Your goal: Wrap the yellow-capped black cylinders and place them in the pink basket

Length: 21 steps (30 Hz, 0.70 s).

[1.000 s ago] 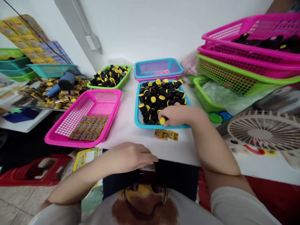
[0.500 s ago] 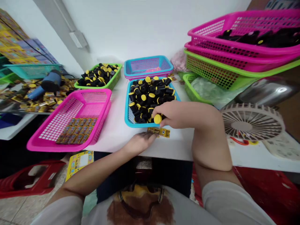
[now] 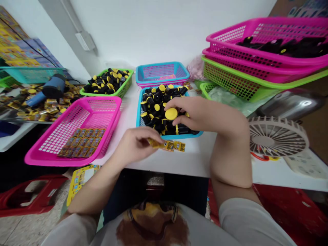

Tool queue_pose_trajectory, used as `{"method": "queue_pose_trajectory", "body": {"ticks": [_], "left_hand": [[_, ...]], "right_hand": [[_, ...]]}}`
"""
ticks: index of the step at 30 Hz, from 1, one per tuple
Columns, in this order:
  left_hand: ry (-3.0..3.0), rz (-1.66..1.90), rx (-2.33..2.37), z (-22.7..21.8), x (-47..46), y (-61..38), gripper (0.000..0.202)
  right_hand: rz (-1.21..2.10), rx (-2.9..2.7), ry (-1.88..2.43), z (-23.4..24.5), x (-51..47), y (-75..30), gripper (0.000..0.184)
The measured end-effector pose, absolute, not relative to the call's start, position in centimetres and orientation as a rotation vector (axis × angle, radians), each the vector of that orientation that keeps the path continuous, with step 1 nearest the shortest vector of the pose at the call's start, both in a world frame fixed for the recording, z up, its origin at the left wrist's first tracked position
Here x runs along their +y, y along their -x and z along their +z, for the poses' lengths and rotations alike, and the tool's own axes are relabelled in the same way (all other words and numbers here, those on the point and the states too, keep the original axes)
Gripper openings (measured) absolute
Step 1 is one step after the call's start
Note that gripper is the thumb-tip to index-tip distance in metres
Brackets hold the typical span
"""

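My left hand [image 3: 134, 146] is closed, thumb and fingers pinching a yellow printed label [image 3: 154, 143] just above the white table. More yellow printed labels [image 3: 179, 146] lie on the table right of it. My right hand [image 3: 192, 114] grips a small black canister with a yellow cap [image 3: 171, 113], the cap facing me; its body is mostly hidden by the fingers. It is over the front part of a blue basket [image 3: 164, 136] heaped with black, yellow-capped canisters [image 3: 157, 107].
On the left stands a pink basket [image 3: 112, 131] holding rows of wrapped pieces [image 3: 84, 141]. A green basket [image 3: 125, 87] of canisters and a blue basket [image 3: 143, 73] stand behind. Stacked baskets [image 3: 230, 77] and a fan [image 3: 276, 136] are on the right.
My left hand has moved left and lifted slightly, raising one end of a label. My right hand has gone up and away from the table edge with the canister.
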State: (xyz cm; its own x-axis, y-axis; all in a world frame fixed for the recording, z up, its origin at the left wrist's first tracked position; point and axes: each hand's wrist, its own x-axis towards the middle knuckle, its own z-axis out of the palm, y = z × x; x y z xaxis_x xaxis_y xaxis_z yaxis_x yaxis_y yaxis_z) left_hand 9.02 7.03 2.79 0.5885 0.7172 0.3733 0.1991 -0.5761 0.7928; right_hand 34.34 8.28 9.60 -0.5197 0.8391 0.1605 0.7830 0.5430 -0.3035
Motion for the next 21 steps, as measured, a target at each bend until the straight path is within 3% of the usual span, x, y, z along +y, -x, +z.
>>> {"method": "queue_pose_trajectory", "body": {"ticks": [6, 13, 21], "left_hand": [[-1.776, 1.162, 0.816, 7.4, 12.5, -13.3, 0.036], [-2.093, 1.036, 0.597, 9.5, 16.0, -14.9, 0.053], [-2.71, 0.945, 0.536, 8.9, 17.2, -13.0, 0.078]], "right_hand": [[-0.072, -1.874, 1.162, 8.8, 9.3, -34.7, 0.035], [-0.091, -1.429, 0.955, 8.5, 9.9, -35.5, 0.053], [0.058, -1.285, 0.817, 8.7, 7.8, -33.6, 0.033]]}}
